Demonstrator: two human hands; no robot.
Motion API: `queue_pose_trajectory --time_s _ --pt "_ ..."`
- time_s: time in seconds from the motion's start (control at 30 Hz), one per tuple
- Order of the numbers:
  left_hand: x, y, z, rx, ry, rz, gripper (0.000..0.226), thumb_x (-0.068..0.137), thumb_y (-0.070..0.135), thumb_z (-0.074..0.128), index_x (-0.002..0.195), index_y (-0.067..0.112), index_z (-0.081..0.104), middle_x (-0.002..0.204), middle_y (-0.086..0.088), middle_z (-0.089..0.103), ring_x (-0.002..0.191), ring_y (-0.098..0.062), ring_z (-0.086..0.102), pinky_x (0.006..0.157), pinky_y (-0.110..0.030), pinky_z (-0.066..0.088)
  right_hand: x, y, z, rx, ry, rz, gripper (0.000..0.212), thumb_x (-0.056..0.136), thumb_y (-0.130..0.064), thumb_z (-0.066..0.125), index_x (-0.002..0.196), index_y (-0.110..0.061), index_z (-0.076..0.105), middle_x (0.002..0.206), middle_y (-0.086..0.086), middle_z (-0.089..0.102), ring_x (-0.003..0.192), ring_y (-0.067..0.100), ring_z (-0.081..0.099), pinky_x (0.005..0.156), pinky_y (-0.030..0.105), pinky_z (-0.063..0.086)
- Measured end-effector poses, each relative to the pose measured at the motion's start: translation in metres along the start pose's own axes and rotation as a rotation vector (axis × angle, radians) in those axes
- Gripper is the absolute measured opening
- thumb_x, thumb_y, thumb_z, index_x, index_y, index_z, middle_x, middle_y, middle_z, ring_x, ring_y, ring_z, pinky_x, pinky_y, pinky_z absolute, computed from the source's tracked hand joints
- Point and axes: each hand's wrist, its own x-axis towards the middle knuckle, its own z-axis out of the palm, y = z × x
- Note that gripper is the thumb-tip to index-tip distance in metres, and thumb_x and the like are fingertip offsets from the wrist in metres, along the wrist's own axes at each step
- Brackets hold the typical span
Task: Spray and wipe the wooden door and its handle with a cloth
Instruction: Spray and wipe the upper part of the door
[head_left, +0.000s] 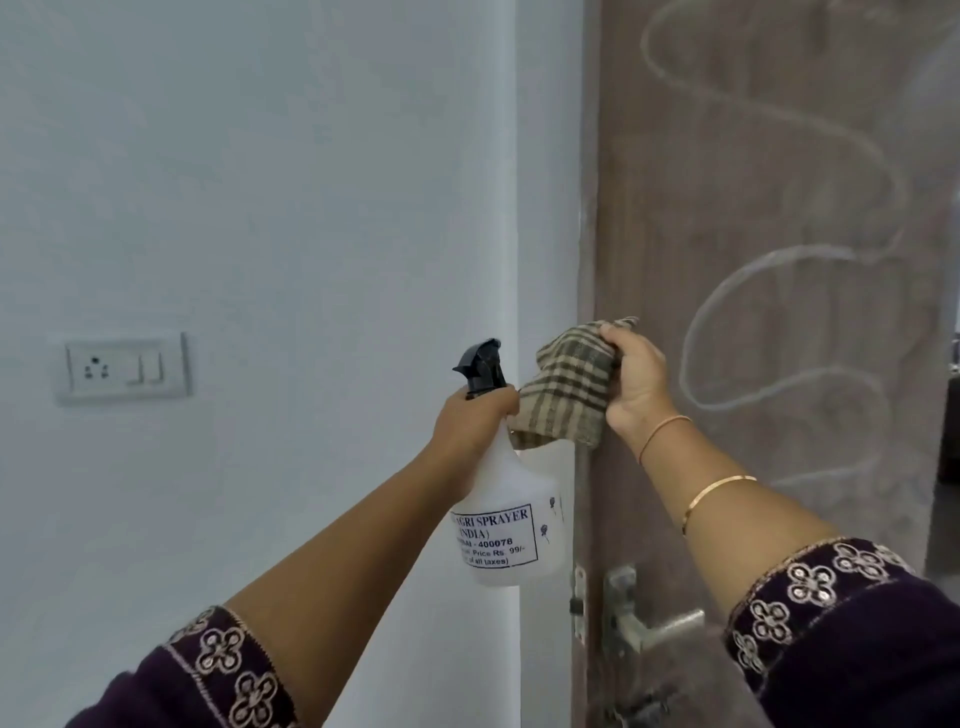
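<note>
Left hand (470, 421): curled round the neck of the spray bottle (511, 525); whether a finger is on the trigger cannot be told.
Bottle label: left part hidden by the curve of the bottle.
Right hand (636, 379): grips the checked cloth (563, 395), fingertips buried in its folds.
Cloth: pressed at the left edge of the wooden door (753, 208), hiding that stretch.
Door: top and right side cut off; looping white streaks (779, 130) across it.
Door handle (660, 631): low at the left edge, lever tip hidden behind the right sleeve (831, 639).
</note>
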Motion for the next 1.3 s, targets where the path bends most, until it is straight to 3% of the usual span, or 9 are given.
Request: queue_pose_trajectory --time_s 0.1,0.33,0.5,0.6,0.7,0.77,0.9,1.1,1.3 --pt "0.011 0.036 0.018 0.004 -0.021 0.117 0.017 0.080 0.007 0.057 0.093 0.016 0.064 0.079 -0.002 0.055 0.070 -0.019 0.049 0.067 -0.030 0.041 0.020 -0.033 0.011 0.054 -0.007 -0.084 0.006 0.086 -0.005 0.061 0.081 -0.008 0.061 0.074 0.008 0.062 0.069 0.023 0.059 0.078 0.042 0.051" --pt "0.041 0.126 0.060 0.057 -0.021 0.419 0.027 0.072 0.017 0.064 0.098 0.020 0.069 0.098 0.000 0.065 0.087 -0.015 0.057 0.082 -0.031 0.047 0.054 -0.111 0.046 0.131 0.021 -0.342 0.019 0.087 0.000 0.059 0.071 -0.009 0.054 0.050 -0.001 0.061 0.049 0.014 0.059 0.049 0.023 0.051" --pt "0.065 0.190 0.096 0.109 -0.016 0.563 0.053 0.055 0.026 0.062 0.103 0.005 0.066 0.110 -0.016 0.069 0.103 -0.026 0.064 0.099 -0.047 0.047 0.093 -0.159 0.053 0.108 0.097 -0.524 0.020 0.085 -0.008 0.061 0.068 -0.014 0.051 0.069 0.006 0.057 0.069 0.023 0.055 0.068 0.041 0.050" --pt "0.083 0.232 0.121 0.121 -0.010 0.650 0.040 0.058 0.021 0.063 0.094 0.005 0.067 0.097 -0.014 0.068 0.091 -0.025 0.062 0.095 -0.045 0.049 0.116 -0.189 0.051 -0.022 0.091 -0.679 0.016 0.082 -0.018 0.060 0.069 -0.018 0.050 0.068 -0.001 0.057 0.064 0.015 0.056 0.068 0.041 0.051" --pt "0.097 0.272 0.146 0.109 0.025 0.748 0.013 0.072 0.009 0.061 0.084 0.008 0.064 0.089 -0.009 0.068 0.089 -0.026 0.063 0.091 -0.041 0.051 0.142 -0.217 0.047 -0.169 0.049 -0.809 0.014 0.089 -0.016 0.054 0.076 -0.017 0.049 0.063 -0.004 0.056 0.052 0.003 0.055 0.058 0.026 0.047" --pt "0.105 0.295 0.163 0.124 0.082 0.792 0.008 0.077 0.003 0.057 0.082 0.008 0.063 0.086 -0.009 0.066 0.087 -0.025 0.061 0.092 -0.041 0.051 0.161 -0.236 0.043 -0.292 0.041 -0.864 0.014 0.087 -0.023 0.052 0.074 -0.022 0.048 0.071 0.002 0.063 0.066 0.017 0.064 0.065 0.035 0.052" --pt "0.118 0.330 0.197 0.236 0.149 0.872 0.012 0.071 0.005 0.058 0.083 0.006 0.059 0.083 -0.011 0.061 0.081 -0.023 0.058 0.081 -0.036 0.049 0.198 -0.272 0.035 -0.452 0.016 -0.896 0.009 0.090 -0.022 0.049 0.081 -0.019 0.051 0.078 -0.001 0.064 0.079 0.025 0.063 0.070 0.035 0.048" --pt "0.138 0.363 0.234 0.459 0.287 0.901 0.009 0.078 0.003 0.056 0.087 0.004 0.059 0.083 -0.011 0.063 0.078 -0.022 0.062 0.088 -0.038 0.053 0.242 -0.302 0.030 -0.578 -0.098 -0.912 0.007 0.094 -0.019 0.046 0.092 -0.014 0.051 0.085 0.000 0.057 0.083 0.022 0.055 0.068 0.028 0.034" --pt "0.152 0.383 0.261 0.505 0.417 0.943 0.010 0.077 0.000 0.054 0.072 0.008 0.055 0.070 -0.009 0.058 0.063 -0.018 0.057 0.072 -0.029 0.053 0.268 -0.307 0.036 -0.635 -0.221 -0.933 0.018 0.096 -0.021 0.047 0.111 -0.014 0.053 0.104 0.005 0.062 0.100 0.025 0.057 0.080 0.035 0.045"
